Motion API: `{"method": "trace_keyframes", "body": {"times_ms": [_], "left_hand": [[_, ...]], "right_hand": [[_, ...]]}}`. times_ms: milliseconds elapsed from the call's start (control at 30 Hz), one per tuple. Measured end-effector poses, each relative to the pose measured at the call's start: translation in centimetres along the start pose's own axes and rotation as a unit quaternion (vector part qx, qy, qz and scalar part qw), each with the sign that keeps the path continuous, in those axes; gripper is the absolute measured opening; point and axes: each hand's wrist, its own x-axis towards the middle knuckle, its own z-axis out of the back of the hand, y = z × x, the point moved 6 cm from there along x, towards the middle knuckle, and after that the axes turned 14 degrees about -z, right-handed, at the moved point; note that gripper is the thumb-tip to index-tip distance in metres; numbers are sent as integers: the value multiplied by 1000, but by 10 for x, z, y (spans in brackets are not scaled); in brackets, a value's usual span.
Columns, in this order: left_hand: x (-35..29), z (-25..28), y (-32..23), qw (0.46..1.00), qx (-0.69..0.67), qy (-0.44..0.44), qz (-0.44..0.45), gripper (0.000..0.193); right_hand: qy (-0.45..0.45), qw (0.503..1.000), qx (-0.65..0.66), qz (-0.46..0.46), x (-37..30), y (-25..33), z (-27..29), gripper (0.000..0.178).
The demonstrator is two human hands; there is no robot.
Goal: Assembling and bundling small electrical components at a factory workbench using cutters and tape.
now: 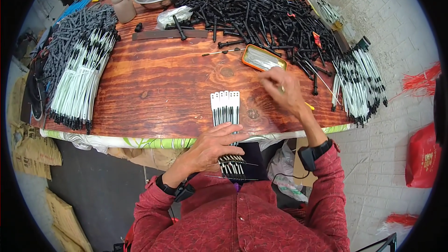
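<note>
My left hand (217, 147) lies across a row of white-and-black plastic rods (225, 105) at the table's front edge, fingers pressed over them. Their flat white ends with small holes point away from me. Below that hand the rods' black ends (232, 170) hang past the edge, with thin metal pins crossing them. My right hand (283, 91) is in the air over the table, to the right of the rods; its fingers are curled but smeared by motion. Just beyond it sits an orange-rimmed tin (246, 63) full of thin metal pins (263, 58).
Black plastic parts (252, 11) are heaped at the back right. Bundles of finished-looking white rods lie left (79, 81) and right (357, 84). Grey parts (74, 32), a beige jug (123, 7) and a metal bowl (158, 1) stand farther back, near a flat bar (154, 34).
</note>
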Motion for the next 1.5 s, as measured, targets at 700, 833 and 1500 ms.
{"method": "trace_keyframes", "body": {"times_ms": [700, 833, 1500], "left_hand": [[7, 5, -5, 997, -30, 49, 46, 44], [9, 0, -2, 996, -40, 63, 49, 46], [6, -23, 2, 993, 21, 111, 17, 29]], "right_hand": [[-116, 985, -117, -52, 29, -43, 23, 14], [-119, 983, -124, -59, 25, -56, 25, 14], [-122, 991, 41, -43, -43, -50, 76, 16]]}}
